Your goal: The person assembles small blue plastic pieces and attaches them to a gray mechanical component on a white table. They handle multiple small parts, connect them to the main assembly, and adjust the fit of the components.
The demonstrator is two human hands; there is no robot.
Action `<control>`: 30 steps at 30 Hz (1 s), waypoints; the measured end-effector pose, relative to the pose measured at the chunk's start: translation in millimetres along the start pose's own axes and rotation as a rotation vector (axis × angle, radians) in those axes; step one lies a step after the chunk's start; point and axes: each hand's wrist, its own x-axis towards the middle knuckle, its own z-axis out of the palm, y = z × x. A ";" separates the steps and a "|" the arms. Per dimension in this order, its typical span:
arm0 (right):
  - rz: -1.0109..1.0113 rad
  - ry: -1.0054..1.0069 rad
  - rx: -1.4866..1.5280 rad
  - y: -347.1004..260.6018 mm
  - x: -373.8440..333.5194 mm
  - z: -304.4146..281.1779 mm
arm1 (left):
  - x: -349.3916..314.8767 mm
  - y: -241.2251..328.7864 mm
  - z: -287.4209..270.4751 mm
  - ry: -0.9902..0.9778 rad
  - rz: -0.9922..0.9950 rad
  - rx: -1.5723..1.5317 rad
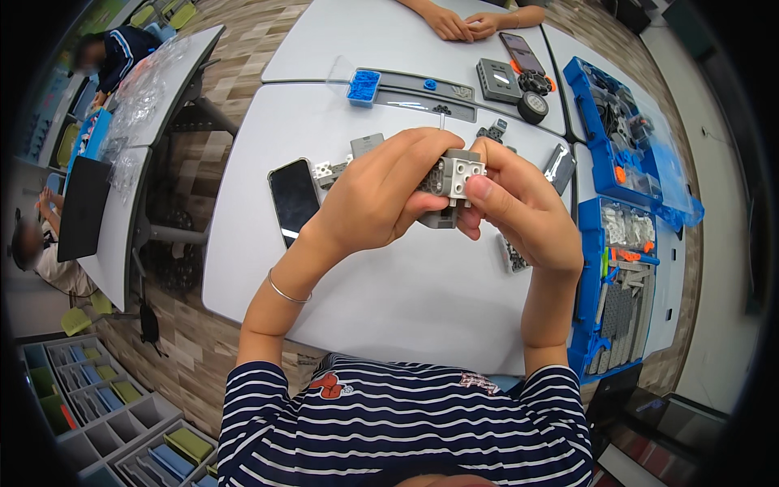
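Note:
Above the white table (365, 296), my left hand (377, 195) and my right hand (527, 207) both grip a grey and white building-block assembly (465, 176). Its white face with round holes lies under my right thumb. Fingers of my left hand wrap around the grey side and partly hide it. Left of my left hand lie a black-screened smartphone (295, 201) and several small light-grey block pieces (329, 173). A dark grey toothed or studded piece (514, 256) shows just below my right hand.
Farther back are a small box of blue pegs (363, 84), a grey tray (418, 83), a grey box-shaped module (498, 80) and a black wheel (532, 107). Another person's clasped hands (458, 26) rest at the far edge. Blue parts bins (586, 333) line the right.

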 end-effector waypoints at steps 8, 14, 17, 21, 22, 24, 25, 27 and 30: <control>0.044 0.143 -0.198 13.3 16.7 -7.4 | -10.3 7.1 -3.5 -0.010 -0.289 -0.141; 0.096 0.268 -0.780 31.8 24.2 0.4 | -67.7 -4.5 -41.6 0.156 -0.945 -0.656; 0.046 0.224 -0.933 48.3 29.0 0.0 | -93.8 -16.1 -56.0 0.088 -1.144 -0.759; 0.003 0.263 -1.201 77.7 35.9 -10.1 | -120.4 -23.0 -54.7 0.054 -1.238 -0.904; 0.039 0.314 -1.174 87.8 42.9 -14.6 | -125.0 -24.2 -53.9 0.084 -1.243 -0.906; 0.075 0.442 -1.094 114.1 60.4 -18.9 | -132.4 -24.3 -53.4 0.159 -1.263 -0.846; 0.107 0.507 -1.053 126.2 69.6 -21.4 | -134.5 -24.2 -53.6 0.175 -1.266 -0.863; 0.165 0.432 -1.007 145.3 89.8 -28.7 | -136.0 -24.4 -57.9 0.201 -1.229 -0.907; 0.197 0.383 -0.760 157.6 96.4 -40.0 | -134.5 -22.3 -61.0 0.168 -1.268 -0.842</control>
